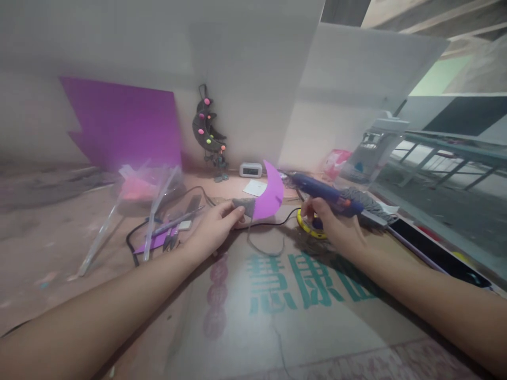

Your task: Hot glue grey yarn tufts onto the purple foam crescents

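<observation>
My left hand (217, 227) pinches a purple crescent moon cut-out (271, 192) by its lower left end. Grey yarn (246, 206) is wound round that end, and a loose strand hangs from it onto the cardboard. Closed round a blue glue gun (325, 192), my right hand (336, 227) sits to the right of the crescent. The gun's nozzle points left toward the crescent, apart from it. Most of its handle is hidden by my fingers. Just below the gun lies a yellow ring-shaped object (304, 227), partly covered by my right hand.
A dark crescent ornament with coloured pompoms (206, 132) hangs on the wall above a small white clock (251, 170). Purple sheets (130, 124) lean at left. Pens (176, 221) and clear glue sticks (101, 232) lie left; a phone (435, 253) and plastic jar (374, 148) are right.
</observation>
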### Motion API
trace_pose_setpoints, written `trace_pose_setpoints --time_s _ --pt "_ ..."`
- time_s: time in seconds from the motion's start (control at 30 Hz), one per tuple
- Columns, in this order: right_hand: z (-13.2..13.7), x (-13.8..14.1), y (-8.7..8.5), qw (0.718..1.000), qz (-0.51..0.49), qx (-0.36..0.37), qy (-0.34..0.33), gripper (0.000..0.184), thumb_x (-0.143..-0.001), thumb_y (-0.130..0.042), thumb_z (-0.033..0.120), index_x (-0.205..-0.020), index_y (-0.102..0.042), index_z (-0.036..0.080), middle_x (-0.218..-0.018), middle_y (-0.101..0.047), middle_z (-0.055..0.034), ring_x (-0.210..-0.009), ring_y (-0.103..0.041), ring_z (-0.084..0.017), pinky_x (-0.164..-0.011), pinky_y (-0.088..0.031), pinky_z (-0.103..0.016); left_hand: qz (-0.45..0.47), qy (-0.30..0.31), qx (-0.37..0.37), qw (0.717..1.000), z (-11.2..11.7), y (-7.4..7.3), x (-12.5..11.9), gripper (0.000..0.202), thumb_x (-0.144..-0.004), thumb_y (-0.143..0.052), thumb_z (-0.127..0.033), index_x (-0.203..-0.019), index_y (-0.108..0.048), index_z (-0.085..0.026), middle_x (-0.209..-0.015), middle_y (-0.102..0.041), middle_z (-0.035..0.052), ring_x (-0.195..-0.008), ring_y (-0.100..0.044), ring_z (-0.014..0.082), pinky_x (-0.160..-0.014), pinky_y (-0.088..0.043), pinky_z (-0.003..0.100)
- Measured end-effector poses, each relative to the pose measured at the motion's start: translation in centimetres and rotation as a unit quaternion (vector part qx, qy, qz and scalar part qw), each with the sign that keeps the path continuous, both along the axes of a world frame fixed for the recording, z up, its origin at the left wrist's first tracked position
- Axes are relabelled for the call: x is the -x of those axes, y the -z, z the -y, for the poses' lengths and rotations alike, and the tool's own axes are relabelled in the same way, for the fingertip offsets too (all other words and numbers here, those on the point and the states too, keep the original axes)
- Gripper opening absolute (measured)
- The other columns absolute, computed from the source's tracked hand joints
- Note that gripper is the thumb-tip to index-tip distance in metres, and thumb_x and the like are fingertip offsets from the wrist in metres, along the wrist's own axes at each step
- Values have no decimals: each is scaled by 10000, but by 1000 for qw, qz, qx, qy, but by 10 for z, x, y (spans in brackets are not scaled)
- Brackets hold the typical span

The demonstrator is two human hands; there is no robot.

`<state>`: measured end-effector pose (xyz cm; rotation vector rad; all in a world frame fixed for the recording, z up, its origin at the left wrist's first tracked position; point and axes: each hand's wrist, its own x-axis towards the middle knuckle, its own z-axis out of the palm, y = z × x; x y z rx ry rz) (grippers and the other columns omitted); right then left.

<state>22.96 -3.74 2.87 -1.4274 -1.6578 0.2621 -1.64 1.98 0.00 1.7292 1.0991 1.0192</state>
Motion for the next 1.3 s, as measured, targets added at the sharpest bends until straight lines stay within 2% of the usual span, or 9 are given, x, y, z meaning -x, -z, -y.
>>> trace_pose_setpoints --time_s 0.2,0.37,0.53,0.73,0.8,0.93,1.1,1.23,1.3 --pt "-19 -2 4 970 -240 42 2 370 -846 -465 590 -800 -560 235 -801 -658 -39 -580 -575 -161 -536 -475 -283 37 39 14 998 -4 4 1 334 -831 -532 -444 -652 -487 -166 -621 -490 -34 -587 -455 108 -576 -342 229" --pt "-29 -9 3 948 -312 60 -8 384 -779 -579 588 -873 -573 216 -769 -640 -16 -559 -569 -125 -495 -467 -241 9 60 12 998 2 -1 -1 299 -836 -518 -420 -689 -525 -161 -655 -526 -15 -620 -480 123 -595 -365 231" --pt "-33 -18 -24 973 -216 74 -11 453 -787 -537 631 -792 -627 187 -486 -467 34 -435 -438 -105 -403 -328 -225 -52 94 -8 994 12 -5 -3 282 -829 -521 -396 -660 -545 -171 -579 -504 -23 -526 -430 113 -479 -304 216" --pt "-71 -3 -49 990 -85 106 35 366 -827 -543 501 -732 -642 162 -604 -593 -26 -525 -514 -116 -489 -392 -228 -54 90 1 994 12 -5 -3 287 -832 -518 -396 -656 -531 -170 -572 -494 -31 -525 -424 109 -490 -294 217" --pt "-90 5 -47 993 -35 113 23 286 -768 -637 456 -779 -657 171 -677 -648 -42 -601 -568 -147 -528 -422 -238 -44 95 0 995 10 -4 -2 279 -836 -516 -383 -664 -533 -165 -604 -517 -22 -568 -453 115 -519 -315 217" --pt "-118 15 -27 990 27 135 11 214 -660 -756 360 -674 -640 182 -592 -648 -40 -601 -587 -189 -535 -452 -270 -30 93 20 995 8 -3 -1 289 -840 -508 -392 -665 -533 -163 -604 -514 -22 -561 -455 113 -507 -311 217" --pt "-128 14 -1 988 55 145 -10 219 -739 -683 365 -713 -650 150 -592 -664 -45 -533 -585 -172 -529 -477 -281 -1 83 36 996 8 -3 -2 306 -826 -528 -397 -624 -508 -167 -564 -496 -31 -499 -426 93 -460 -290 211" --pt "-120 0 -8 987 102 121 14 245 -769 -652 333 -941 -669 160 -760 -714 -74 -690 -641 -215 -652 -486 -306 51 23 101 993 1 0 0 296 -811 -532 -424 -647 -505 -179 -502 -447 -49 -418 -380 83 -400 -248 205" --pt "-109 -9 -19 985 140 90 36 302 -774 -648 325 -1033 -658 171 -926 -714 -104 -858 -639 -247 -761 -463 -326 107 0 108 988 -6 4 1 288 -787 -563 -418 -650 -507 -170 -549 -492 -37 -457 -419 77 -434 -305 192"
